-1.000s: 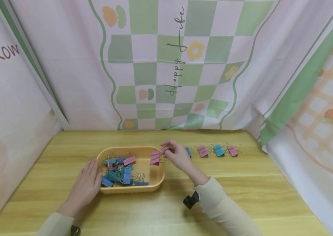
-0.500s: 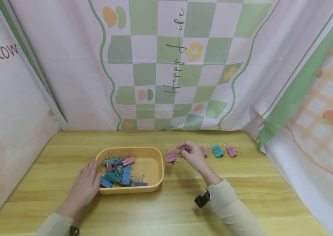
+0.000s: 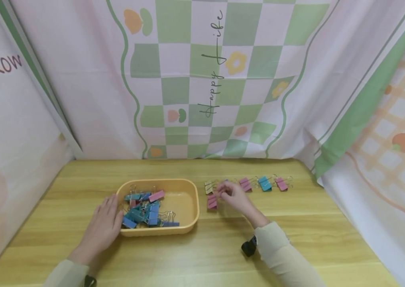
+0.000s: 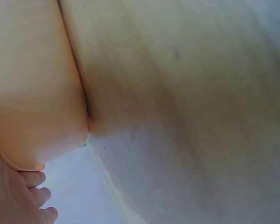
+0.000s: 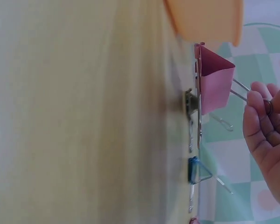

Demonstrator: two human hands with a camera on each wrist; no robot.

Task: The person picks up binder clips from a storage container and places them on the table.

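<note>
My right hand [image 3: 236, 198] pinches a pink binder clip [image 3: 212, 202] by a wire handle, just right of the tray. In the right wrist view, thumb and fingertips hold the handle's looped end while the pink body [image 5: 217, 88] hangs in front of the fingers. A pale yellow binder clip [image 3: 208, 187] lies directly behind it. With fingers straight, my left hand [image 3: 100, 223] rests against the left end of the yellow plastic tray [image 3: 159, 230]. Inside the tray, several blue, teal and pink clips [image 3: 154, 212] are heaped toward the left.
A row of clips runs along the back of the wooden table [image 3: 288, 239]: a blue one largely behind my right hand, then a pink clip [image 3: 245, 184], a blue clip [image 3: 265, 183] and another pink clip [image 3: 281, 184]. A checked curtain [image 3: 209, 91] hangs behind.
My right hand has carried the pink clip out of the tray, over its right rim and rightward, to just in front of the yellow clip. The left hand stays at the tray.
</note>
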